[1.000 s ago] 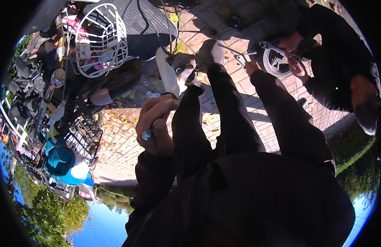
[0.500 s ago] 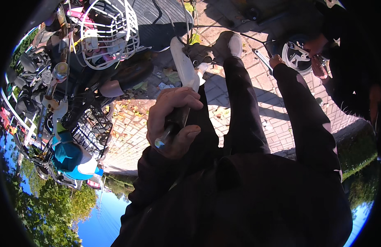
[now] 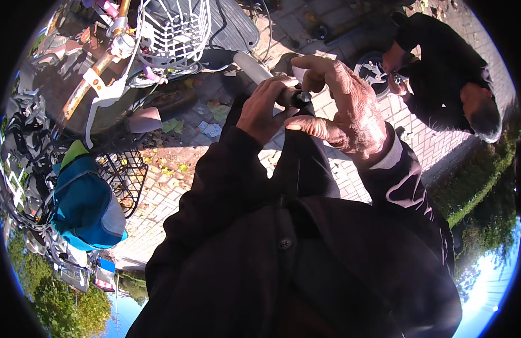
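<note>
My left hand (image 3: 259, 108) is wrapped round the dark end (image 3: 300, 98) of a pale tube (image 3: 250, 66) that runs up toward the bike's white basket. My right hand (image 3: 350, 115) hovers just right of that end, thumb and fingers spread and curled around it, with nothing visibly held. Whether a fingertip touches the dark piece I cannot tell. My dark-clad leg (image 3: 305, 169) lies below both hands, over the brick paving.
Parked bikes with a white basket (image 3: 176, 34), a rusty handlebar (image 3: 77, 102), a black basket (image 3: 128, 174) and a teal bag (image 3: 86, 203) crowd the left. A person in black (image 3: 435, 84) crouches at upper right by a small wheel (image 3: 366, 69). A hedge (image 3: 474, 186) edges the right.
My right hand has left the long tool near the wheel and come beside the tube end, fingers spreading. My left hand has moved up and right, still gripping. The whole view has shifted.
</note>
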`<state>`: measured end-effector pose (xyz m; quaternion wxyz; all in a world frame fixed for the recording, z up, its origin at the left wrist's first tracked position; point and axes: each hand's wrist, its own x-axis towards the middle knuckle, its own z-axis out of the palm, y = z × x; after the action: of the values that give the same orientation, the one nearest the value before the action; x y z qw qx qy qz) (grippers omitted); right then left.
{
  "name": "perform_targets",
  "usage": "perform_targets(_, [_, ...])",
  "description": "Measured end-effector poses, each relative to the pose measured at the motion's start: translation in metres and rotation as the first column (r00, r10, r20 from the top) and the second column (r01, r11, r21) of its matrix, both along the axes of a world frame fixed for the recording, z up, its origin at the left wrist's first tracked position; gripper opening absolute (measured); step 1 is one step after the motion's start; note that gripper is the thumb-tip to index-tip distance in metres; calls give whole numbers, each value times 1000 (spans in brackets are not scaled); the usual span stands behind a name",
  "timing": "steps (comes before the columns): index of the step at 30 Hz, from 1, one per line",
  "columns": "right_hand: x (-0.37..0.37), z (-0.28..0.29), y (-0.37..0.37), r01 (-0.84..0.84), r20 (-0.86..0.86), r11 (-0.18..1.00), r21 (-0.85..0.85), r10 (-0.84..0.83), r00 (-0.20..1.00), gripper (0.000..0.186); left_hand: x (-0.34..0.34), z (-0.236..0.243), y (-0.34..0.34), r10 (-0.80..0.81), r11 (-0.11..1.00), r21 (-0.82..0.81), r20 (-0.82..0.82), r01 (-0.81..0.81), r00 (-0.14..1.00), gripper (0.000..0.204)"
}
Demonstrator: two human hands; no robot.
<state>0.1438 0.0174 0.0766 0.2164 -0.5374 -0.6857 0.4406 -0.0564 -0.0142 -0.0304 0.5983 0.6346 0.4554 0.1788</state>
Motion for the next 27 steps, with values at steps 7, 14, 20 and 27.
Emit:
perform_targets(7, [-4,-41,-39,175,148,951,-257,-140,979,68,-20,-29,2,-96,995,1,67,96,993,51])
perform_targets(14, [-15,-61,-50,185,84,959,-214,-170,982,52,-20,-40,3,-82,996,59,183,72,980,48])
perform_targets(20, [-9,-86,-56,137,34,985,-107,-134,990,42,-20,-33,-2,-5,999,50,252,-8,968,43])
perform_targets(27, [-7,-104,-70,199,-27,976,-91,-202,979,45,-2,-29,-31,287,949,81,186,-306,940,44])
